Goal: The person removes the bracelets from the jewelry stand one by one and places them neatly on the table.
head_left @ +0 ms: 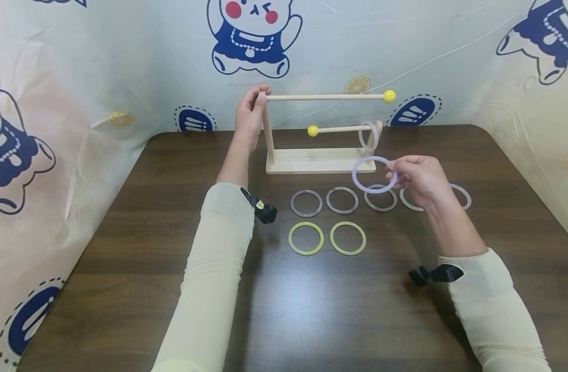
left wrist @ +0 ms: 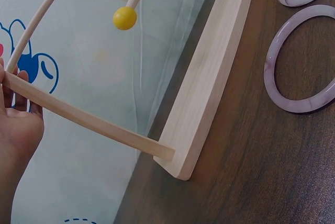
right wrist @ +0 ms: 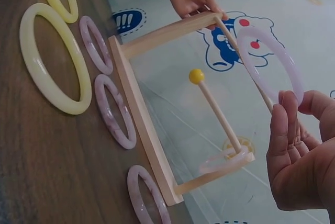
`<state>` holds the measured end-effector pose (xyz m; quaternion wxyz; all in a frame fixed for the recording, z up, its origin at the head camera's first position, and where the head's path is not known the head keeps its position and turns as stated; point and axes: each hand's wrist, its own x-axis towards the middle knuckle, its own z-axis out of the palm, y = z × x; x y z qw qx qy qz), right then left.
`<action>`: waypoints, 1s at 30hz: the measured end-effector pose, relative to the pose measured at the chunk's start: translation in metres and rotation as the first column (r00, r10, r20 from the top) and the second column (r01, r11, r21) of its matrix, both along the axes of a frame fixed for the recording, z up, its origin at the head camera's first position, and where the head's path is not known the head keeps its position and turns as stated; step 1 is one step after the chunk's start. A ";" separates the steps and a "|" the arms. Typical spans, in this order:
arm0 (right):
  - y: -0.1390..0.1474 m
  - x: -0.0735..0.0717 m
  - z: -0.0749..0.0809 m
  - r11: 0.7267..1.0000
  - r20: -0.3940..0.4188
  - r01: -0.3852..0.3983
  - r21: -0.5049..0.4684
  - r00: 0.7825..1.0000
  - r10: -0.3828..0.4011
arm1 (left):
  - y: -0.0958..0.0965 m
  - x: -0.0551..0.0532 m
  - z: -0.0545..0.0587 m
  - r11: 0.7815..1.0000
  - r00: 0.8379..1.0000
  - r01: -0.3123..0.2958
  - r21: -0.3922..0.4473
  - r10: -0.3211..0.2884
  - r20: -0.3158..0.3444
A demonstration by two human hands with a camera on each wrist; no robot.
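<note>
A wooden rack (head_left: 318,161) with two horizontal rods, each tipped by a yellow ball, stands toward the back of the table. My left hand (head_left: 250,116) grips the top of its tall left post, where the upper rod (head_left: 325,97) begins. My right hand (head_left: 420,178) pinches a lavender bangle (head_left: 356,181) by its edge, in front of the rack's right end. In the right wrist view this bangle (right wrist: 285,59) overlaps the upper rod. A pale bangle (head_left: 362,139) hangs on the lower rod (head_left: 341,129) near the short right post.
Several purplish bangles (head_left: 306,214) lie in a row before the rack, partly hidden by my right hand and wrist at the right. Two yellow-green bangles (head_left: 306,253) lie nearer me on the dark wooden table (head_left: 284,320). A patterned cloth (head_left: 139,67) hangs behind.
</note>
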<state>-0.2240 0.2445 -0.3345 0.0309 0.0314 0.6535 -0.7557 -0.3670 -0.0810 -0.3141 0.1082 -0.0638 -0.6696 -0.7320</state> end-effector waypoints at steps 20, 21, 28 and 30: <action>0.011 0.007 -0.015 0.998 0.018 -0.053 -0.016 0.998 0.053 | 0.000 -0.002 0.000 1.000 1.000 0.008 0.003 -0.007 -0.023; 0.011 0.007 -0.016 0.998 0.019 -0.055 -0.008 0.998 0.055 | 0.000 -0.002 0.000 1.000 1.000 0.008 0.005 -0.008 -0.025; 0.016 0.009 -0.018 0.998 0.035 -0.048 0.036 0.998 0.046 | -0.001 -0.002 -0.001 1.000 0.999 0.007 0.013 -0.007 -0.039; 0.018 0.010 -0.018 0.998 0.040 -0.047 0.037 0.998 0.046 | -0.002 -0.001 -0.002 1.000 0.999 0.005 0.010 -0.005 -0.040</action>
